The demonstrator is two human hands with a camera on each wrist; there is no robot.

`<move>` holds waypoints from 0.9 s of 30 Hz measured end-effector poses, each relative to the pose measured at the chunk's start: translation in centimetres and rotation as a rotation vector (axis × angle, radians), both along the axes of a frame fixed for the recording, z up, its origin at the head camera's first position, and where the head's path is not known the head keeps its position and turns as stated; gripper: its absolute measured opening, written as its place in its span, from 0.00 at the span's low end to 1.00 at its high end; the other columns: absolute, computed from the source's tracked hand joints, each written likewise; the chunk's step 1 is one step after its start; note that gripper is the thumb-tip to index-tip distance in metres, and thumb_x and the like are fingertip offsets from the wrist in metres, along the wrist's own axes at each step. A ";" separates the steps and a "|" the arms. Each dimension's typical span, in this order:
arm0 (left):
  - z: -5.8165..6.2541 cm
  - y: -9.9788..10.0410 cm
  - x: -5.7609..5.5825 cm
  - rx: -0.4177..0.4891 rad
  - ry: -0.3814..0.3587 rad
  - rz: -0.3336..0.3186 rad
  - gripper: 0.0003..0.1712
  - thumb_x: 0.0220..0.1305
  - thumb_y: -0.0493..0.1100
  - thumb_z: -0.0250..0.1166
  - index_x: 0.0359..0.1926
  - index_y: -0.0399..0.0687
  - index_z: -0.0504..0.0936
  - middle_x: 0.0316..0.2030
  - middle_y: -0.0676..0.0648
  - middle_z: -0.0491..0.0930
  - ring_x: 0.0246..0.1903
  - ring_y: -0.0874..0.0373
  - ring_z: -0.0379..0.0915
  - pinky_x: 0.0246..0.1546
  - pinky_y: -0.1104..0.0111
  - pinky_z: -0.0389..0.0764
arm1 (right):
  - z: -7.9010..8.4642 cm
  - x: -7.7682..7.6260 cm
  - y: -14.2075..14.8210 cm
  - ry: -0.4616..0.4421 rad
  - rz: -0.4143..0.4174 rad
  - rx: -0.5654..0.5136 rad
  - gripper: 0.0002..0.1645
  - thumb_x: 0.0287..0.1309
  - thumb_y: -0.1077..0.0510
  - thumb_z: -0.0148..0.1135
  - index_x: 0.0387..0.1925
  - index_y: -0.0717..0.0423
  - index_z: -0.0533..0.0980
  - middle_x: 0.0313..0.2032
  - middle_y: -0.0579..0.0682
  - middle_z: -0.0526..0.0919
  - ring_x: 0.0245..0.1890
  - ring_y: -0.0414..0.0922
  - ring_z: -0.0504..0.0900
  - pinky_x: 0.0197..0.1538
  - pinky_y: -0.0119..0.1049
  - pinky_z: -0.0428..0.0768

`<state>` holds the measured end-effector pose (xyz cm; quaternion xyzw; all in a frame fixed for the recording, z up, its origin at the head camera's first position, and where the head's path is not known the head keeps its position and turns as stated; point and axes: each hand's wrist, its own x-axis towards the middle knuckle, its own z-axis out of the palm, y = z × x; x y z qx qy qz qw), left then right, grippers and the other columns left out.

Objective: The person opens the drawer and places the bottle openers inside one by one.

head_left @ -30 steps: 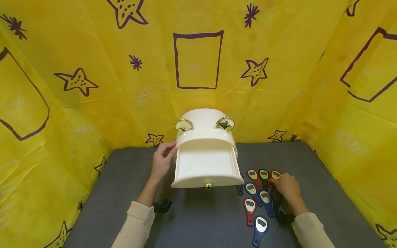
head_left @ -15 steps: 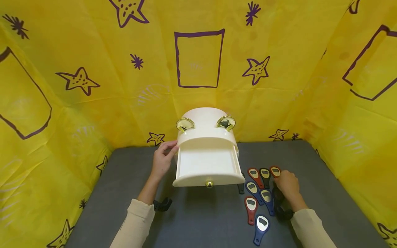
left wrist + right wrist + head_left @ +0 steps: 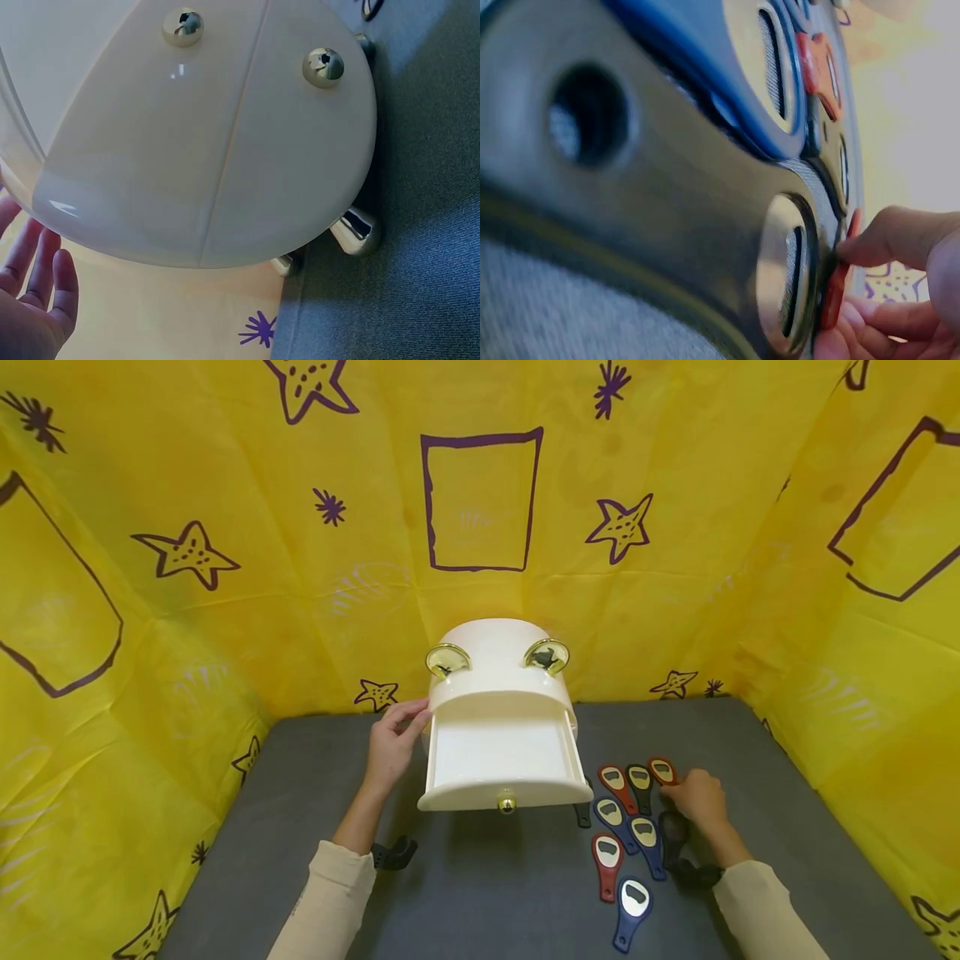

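Note:
A cream rounded drawer cabinet point(image 3: 495, 647) with gold knobs stands at the back middle, its upper drawer point(image 3: 501, 752) pulled out with a bare floor. My left hand point(image 3: 392, 743) touches the cabinet's left side with its fingers nearly straight, as the left wrist view also shows. At the right, my right hand point(image 3: 697, 797) pinches a red bottle opener point(image 3: 662, 771) by its handle between thumb and fingers. In the right wrist view that red bottle opener point(image 3: 835, 292) stands tilted on edge, partly hidden by fingers. A black bottle opener point(image 3: 667, 180) lies close to the camera.
Several red, black and blue bottle openers lie right of the cabinet, among them a blue bottle opener point(image 3: 632, 910) nearest the front. One black bottle opener point(image 3: 582, 810) is partly hidden by the drawer. Yellow cloth point(image 3: 480, 602) with purple drawings surrounds the grey table point(image 3: 480, 893).
My right hand has shifted slightly, and the red bottle opener in it has moved a little up and left, its handle less covered. The left hand keeps its place on the cabinet.

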<state>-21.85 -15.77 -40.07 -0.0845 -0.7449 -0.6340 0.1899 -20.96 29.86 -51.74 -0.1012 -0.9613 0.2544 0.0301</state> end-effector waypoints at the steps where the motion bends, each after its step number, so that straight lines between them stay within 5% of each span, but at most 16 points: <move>1: 0.1 0.0 0.0 0.000 0.000 0.004 0.15 0.61 0.32 0.66 0.48 0.25 0.82 0.49 0.28 0.79 0.37 0.75 0.73 0.35 0.84 0.76 | 0.1 0.0 0.1 0.000 0.003 -0.015 0.19 0.47 0.54 0.69 0.19 0.69 0.76 0.23 0.66 0.81 0.27 0.64 0.79 0.32 0.55 0.76; 6: 0.3 0.1 0.0 0.001 -0.013 0.009 0.16 0.61 0.32 0.66 0.49 0.26 0.81 0.50 0.29 0.79 0.38 0.75 0.73 0.35 0.84 0.76 | 0.9 0.1 0.4 0.014 0.020 -0.066 0.20 0.49 0.55 0.69 0.30 0.73 0.82 0.32 0.69 0.85 0.34 0.66 0.80 0.36 0.51 0.78; 11: 0.4 0.2 0.2 -0.013 -0.015 0.008 0.16 0.61 0.32 0.66 0.49 0.26 0.81 0.50 0.28 0.79 0.38 0.75 0.74 0.35 0.84 0.76 | 2.3 0.3 0.3 0.029 0.005 -0.138 0.20 0.52 0.55 0.69 0.33 0.72 0.82 0.31 0.65 0.86 0.31 0.57 0.81 0.30 0.39 0.75; 18: 0.5 0.2 0.3 -0.016 -0.007 0.014 0.15 0.61 0.32 0.65 0.48 0.25 0.81 0.49 0.28 0.79 0.38 0.75 0.73 0.35 0.85 0.75 | 6.0 0.0 -0.8 0.120 0.108 -0.175 0.18 0.55 0.57 0.68 0.38 0.72 0.81 0.26 0.59 0.87 0.22 0.40 0.79 0.24 0.32 0.73; 27: 0.4 0.1 0.4 -0.016 -0.005 0.020 0.15 0.62 0.32 0.66 0.48 0.26 0.81 0.50 0.28 0.79 0.38 0.75 0.73 0.35 0.85 0.75 | 11.8 -0.9 -3.5 0.151 0.234 -0.209 0.19 0.57 0.58 0.67 0.42 0.72 0.80 0.33 0.63 0.87 0.26 0.42 0.82 0.27 0.31 0.77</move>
